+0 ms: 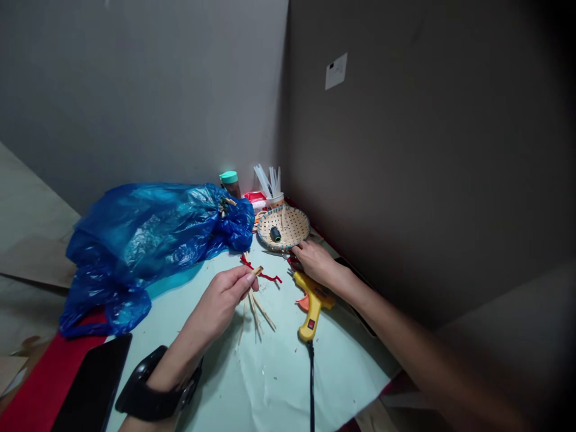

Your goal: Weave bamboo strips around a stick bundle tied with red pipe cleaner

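Basket edge (pixel 265 241) beside right hand (pixel 314 261)

Big crumpled blue plastic bag (pixel 157 219) hogging the left side of the table, all shiny. I can see a jar (pixel 232 187) with a teal lid poking up behind its far end. Nearer the front there's a flat black slab (pixel 92 387) over some red covering (pixel 40 390), plus a little white paper (pixel 336 71) on the dark wall (pixel 405 150).
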`<state>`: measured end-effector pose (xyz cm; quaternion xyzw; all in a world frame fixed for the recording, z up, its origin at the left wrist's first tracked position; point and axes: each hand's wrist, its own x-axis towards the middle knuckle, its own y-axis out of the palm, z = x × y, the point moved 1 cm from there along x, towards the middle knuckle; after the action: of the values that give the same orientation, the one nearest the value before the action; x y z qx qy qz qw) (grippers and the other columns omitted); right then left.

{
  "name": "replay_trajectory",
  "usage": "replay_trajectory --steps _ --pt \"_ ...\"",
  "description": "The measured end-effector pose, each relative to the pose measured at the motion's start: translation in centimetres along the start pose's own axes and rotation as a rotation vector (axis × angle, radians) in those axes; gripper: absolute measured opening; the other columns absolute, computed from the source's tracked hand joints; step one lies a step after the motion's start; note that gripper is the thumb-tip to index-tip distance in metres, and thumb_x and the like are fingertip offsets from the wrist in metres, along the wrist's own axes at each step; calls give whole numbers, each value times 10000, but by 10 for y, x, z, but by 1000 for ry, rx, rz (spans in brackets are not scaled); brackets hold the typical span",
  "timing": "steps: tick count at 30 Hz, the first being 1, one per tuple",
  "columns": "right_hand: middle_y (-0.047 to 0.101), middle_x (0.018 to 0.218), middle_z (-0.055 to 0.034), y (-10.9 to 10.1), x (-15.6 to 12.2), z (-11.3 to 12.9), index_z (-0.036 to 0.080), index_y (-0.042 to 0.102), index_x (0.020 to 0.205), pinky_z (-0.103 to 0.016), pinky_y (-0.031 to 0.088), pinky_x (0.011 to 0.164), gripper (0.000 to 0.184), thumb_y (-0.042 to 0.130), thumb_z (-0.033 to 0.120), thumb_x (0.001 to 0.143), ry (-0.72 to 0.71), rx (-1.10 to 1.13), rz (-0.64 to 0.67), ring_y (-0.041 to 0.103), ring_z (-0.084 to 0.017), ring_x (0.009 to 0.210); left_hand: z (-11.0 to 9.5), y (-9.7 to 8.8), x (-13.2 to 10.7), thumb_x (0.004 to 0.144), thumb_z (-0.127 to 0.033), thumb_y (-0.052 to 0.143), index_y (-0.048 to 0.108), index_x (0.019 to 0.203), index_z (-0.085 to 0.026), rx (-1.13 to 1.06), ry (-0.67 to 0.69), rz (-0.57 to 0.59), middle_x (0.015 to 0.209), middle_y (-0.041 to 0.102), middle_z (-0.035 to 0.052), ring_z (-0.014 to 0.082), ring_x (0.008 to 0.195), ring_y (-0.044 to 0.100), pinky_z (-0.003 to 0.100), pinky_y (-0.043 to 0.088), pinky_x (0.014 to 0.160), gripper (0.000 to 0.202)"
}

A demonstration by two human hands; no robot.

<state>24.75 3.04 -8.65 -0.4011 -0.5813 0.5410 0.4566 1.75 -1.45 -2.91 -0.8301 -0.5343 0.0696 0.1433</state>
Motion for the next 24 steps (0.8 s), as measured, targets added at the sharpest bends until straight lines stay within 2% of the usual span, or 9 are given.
replay_trajectory --steps 6,10,14,16,19,22,24 --pt "601 1021 -184 -7 3 -7 78 553 1048 -325 398 795 258 488 71 799 -15 -16 34 546 -264 947 2 -3 2 866 -446 464 550 699 -165 82 -70 31 553 322 -54 97 507 254 217 165 460 339" --pt "583 1061 -187 -18 -1 -12 86 545 1051 -319 395 805 291 526 88 761 -31 32 42 531 -273 988 -1 1 4 855 -430 468 540 708 -156 32 -101 40 538 299 -64 85 496 224 218 153 458 319" --pt "637 952 -104 -38 -9 -25 132 561 1029 -245 414 694 267 547 145 762 -92 143 118 581 -192 837 -3 1 6 846 -432 475 536 714 -154 -35 -148 40 523 283 -71 76 480 201 218 133 450 314" --pt "648 937 -75 -50 -17 -31 143 565 1056 -224 416 665 290 551 160 767 -126 271 147 587 -166 805 -4 0 6 844 -428 480 536 711 -151 -49 -159 29 519 294 -69 73 477 205 220 128 450 313" --pt "643 978 -65 -63 -32 -30 151 555 1137 -234 432 690 335 552 228 811 -172 629 115 585 -162 831 -6 -1 5 845 -419 489 553 719 -141 -65 -158 13 523 295 -66 72 481 204 225 121 451 312" --pt "635 912 -29 -63 -49 -13 207 459 1311 -240 433 632 479 538 347 860 -118 886 35 566 -143 736 -10 -1 2 855 -413 494 592 775 -131 -107 -130 24 549 286 -62 74 494 202 228 119 454 309" --pt "627 875 -22 -60 -60 6 221 507 1289 -243 427 623 486 587 376 835 -103 910 -27 552 -140 713 -14 -1 -2 860 -413 504 604 810 -135 -145 -109 35 574 285 -57 74 505 205 230 117 456 300"
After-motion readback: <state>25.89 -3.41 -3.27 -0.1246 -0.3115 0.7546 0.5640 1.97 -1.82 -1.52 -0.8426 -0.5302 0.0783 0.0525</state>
